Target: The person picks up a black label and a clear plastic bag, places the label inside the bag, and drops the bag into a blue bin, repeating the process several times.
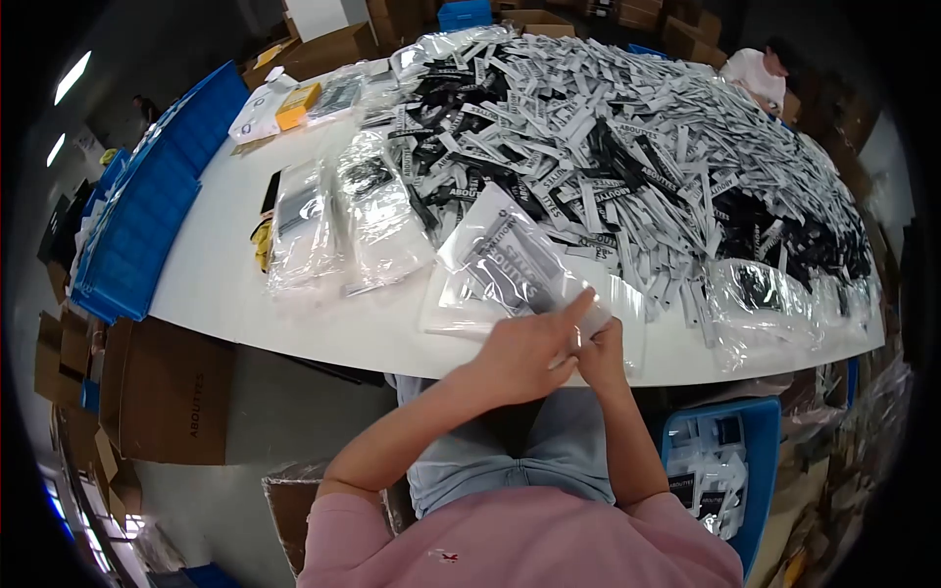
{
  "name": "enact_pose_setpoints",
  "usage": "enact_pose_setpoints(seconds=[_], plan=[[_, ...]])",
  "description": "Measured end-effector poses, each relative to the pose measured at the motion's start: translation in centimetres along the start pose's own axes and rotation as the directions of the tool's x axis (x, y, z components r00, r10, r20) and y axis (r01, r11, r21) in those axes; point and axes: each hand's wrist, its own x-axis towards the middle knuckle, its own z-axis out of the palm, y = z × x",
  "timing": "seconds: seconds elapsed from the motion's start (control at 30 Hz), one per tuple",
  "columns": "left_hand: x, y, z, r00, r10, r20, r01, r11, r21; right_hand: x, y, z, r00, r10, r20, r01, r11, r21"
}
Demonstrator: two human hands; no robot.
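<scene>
A clear plastic bag [505, 257] with grey and black printed packets inside is held up over the table's front edge. My right hand [600, 351] is closed on the bag's near end. Against that same end lies my left hand [534, 355], its index finger stretched out along the plastic and the other fingers partly curled. Beneath the bag, flat clear bags [456, 312] rest on the white table [221, 294]. Just beyond rises a large heap of small white and black packets [578, 127].
Stacks of clear bags [377, 211] lie to the left, more bags [760, 314] to the right. Blue crates [147, 211] line the left edge. A blue bin [760, 470] of filled bags is below right. Cardboard boxes [172, 392] stand lower left. Another person [755, 73] is across the table.
</scene>
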Motion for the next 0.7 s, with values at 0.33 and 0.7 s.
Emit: enact_pose_setpoints(seconds=[0.33,0.7], plan=[[3.7,-2.2,-6.5,0.972,0.146,0.186,-0.165,0.983,0.086,0.4,-1.4,-1.4,0.938,0.124,0.322,-0.126,0.992,-0.015],[1.4,-3.2,-3.0,0.959,-0.18,0.218,0.236,0.936,-0.263,-0.2,-2.1,-1.4,0.949,0.075,0.305,-0.031,0.989,-0.146]])
